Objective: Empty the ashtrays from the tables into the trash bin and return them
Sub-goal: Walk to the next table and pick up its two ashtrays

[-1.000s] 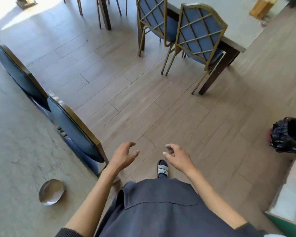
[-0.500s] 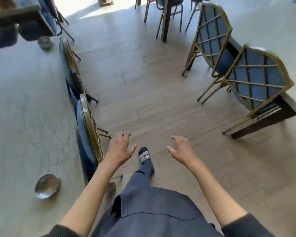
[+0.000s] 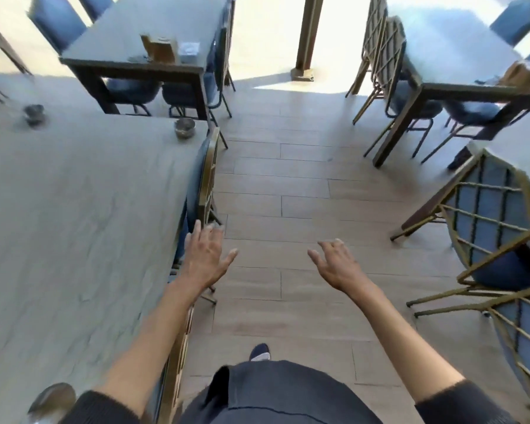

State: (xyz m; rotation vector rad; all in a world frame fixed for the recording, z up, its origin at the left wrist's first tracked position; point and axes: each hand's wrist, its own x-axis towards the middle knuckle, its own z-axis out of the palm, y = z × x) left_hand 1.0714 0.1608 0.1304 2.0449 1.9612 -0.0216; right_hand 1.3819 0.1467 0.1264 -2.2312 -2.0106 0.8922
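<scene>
Both hands, left (image 3: 205, 258) and right (image 3: 337, 263), hang empty over the aisle beside an ashtray-bearing table (image 3: 74, 209).

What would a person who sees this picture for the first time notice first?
First, the two bare hands held out over the aisle floor, the left hand beside a blue chair back and the right hand further right, both empty. Next, the large grey table on the left, with a small ashtray near its far corner and a shiny one at its near edge.
</scene>
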